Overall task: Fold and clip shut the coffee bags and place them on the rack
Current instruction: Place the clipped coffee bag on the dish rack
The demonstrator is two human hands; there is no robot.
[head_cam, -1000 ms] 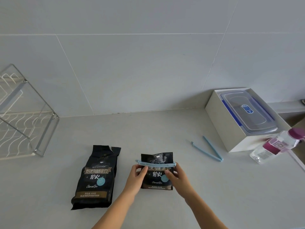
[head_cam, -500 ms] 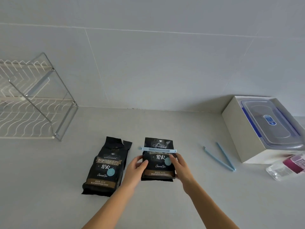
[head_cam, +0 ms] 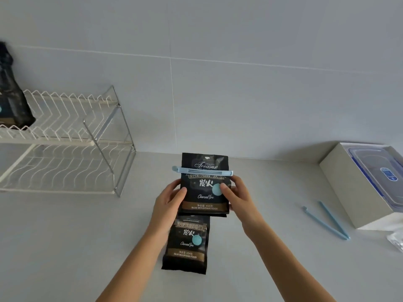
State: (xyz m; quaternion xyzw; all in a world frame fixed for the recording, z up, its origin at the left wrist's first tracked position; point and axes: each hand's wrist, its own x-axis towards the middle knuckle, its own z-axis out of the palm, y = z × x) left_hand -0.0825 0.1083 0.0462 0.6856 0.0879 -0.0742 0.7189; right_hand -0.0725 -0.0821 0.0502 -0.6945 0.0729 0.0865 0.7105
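A black coffee bag (head_cam: pixel 205 192) with a light blue clip (head_cam: pixel 202 171) across its folded top hangs in the air over the counter. My left hand (head_cam: pixel 169 198) grips its left side and my right hand (head_cam: pixel 236 194) its right side. A second black coffee bag (head_cam: pixel 188 243) lies flat on the counter just below it, its top hidden behind the held bag. The white wire rack (head_cam: pixel 65 138) stands at the left against the wall. Another black bag (head_cam: pixel 12 92) stands on the rack's upper shelf at the far left edge.
A spare light blue clip (head_cam: pixel 326 220) lies open on the counter at the right. Beside it stands a white box (head_cam: pixel 346 184) holding a clear plastic container (head_cam: pixel 379 171) with blue trim. A clear wrapper (head_cam: pixel 397 241) shows at the right edge.
Both hands have lifted the clipped bag off the counter, up and toward the left. The camera has swung left, so the rack and the bag on it now show more fully.
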